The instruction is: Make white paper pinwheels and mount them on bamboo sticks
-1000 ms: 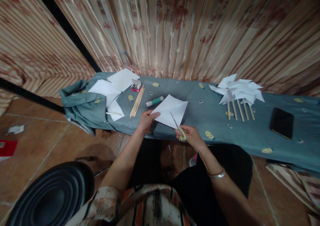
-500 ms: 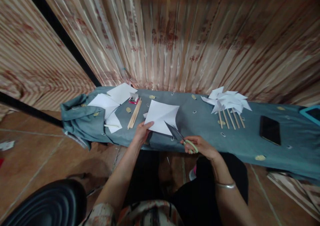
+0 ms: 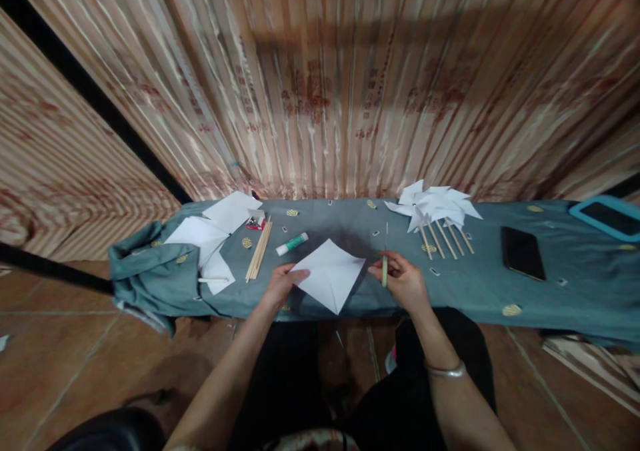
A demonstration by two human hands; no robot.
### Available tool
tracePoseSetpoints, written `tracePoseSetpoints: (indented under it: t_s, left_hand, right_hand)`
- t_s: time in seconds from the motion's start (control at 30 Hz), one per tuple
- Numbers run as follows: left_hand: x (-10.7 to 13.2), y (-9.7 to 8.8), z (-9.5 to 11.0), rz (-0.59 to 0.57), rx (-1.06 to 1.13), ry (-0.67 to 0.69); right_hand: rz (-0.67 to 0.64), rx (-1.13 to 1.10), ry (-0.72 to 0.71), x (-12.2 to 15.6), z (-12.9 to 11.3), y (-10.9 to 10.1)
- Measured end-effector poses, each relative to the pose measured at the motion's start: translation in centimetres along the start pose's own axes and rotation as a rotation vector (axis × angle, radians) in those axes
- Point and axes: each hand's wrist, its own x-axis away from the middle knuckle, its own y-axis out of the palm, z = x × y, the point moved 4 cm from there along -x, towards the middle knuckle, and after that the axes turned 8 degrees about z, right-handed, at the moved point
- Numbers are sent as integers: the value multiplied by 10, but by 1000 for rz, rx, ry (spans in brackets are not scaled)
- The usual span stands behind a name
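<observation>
My left hand (image 3: 281, 286) pinches the left corner of a white square of paper (image 3: 330, 279) held over the near edge of a table draped in blue-grey cloth (image 3: 475, 284). Just right of the sheet, my right hand (image 3: 403, 281) is closed around green-handled scissors (image 3: 385, 264), whose blades point up and away, clear of the paper. A silver bangle is on my right wrist.
Left on the cloth lie more white sheets (image 3: 215, 228), a bundle of wooden sticks (image 3: 258, 256), a small red box (image 3: 255, 221) and a glue stick (image 3: 293, 242). Finished paper pinwheels on sticks (image 3: 435, 210), a black phone (image 3: 523, 252) and a teal-cased tablet (image 3: 607, 216) lie to the right. A curtain hangs behind.
The scissors came out of the paper and swung upright to the right of it. My left hand turned the sheet and lowered it toward the table edge. The view tilted up.
</observation>
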Motion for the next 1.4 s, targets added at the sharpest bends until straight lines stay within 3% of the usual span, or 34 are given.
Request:
tracePoseSetpoints:
  t_s: [0.17,0.3,0.47,0.6,0.8,0.97,1.13,1.3,1.4]
  left_hand:
    - [-1,14,5,-134,-189,14]
    - [-7,22,7,-158,-249,10]
    - [-5,25,6,-96,6,-23]
    - [14,33,-7,-161,199,-50]
    - [32,63,-24,-195,132,8]
    - [22,80,-28,-27,115,-3]
    - [6,69,-26,109,107,91]
    - [-13,54,-3,229,44,221]
    - [-21,47,18,292,58,277]
  right_hand:
    - [-101,332,-145,6,-12,8]
    - [-154,422,-159,6,-14,15]
    - [-119,322,-59,-1,-6,18]
    - [-6,203,13,-6,2,23]
    - [33,156,25,-2,1,39]
    - [18,129,27,0,4,45]
    - [-63,-55,97,0,12,51]
    - [-219,-174,217,8,7,59]
    - [-390,-192,244,18,-1,64]
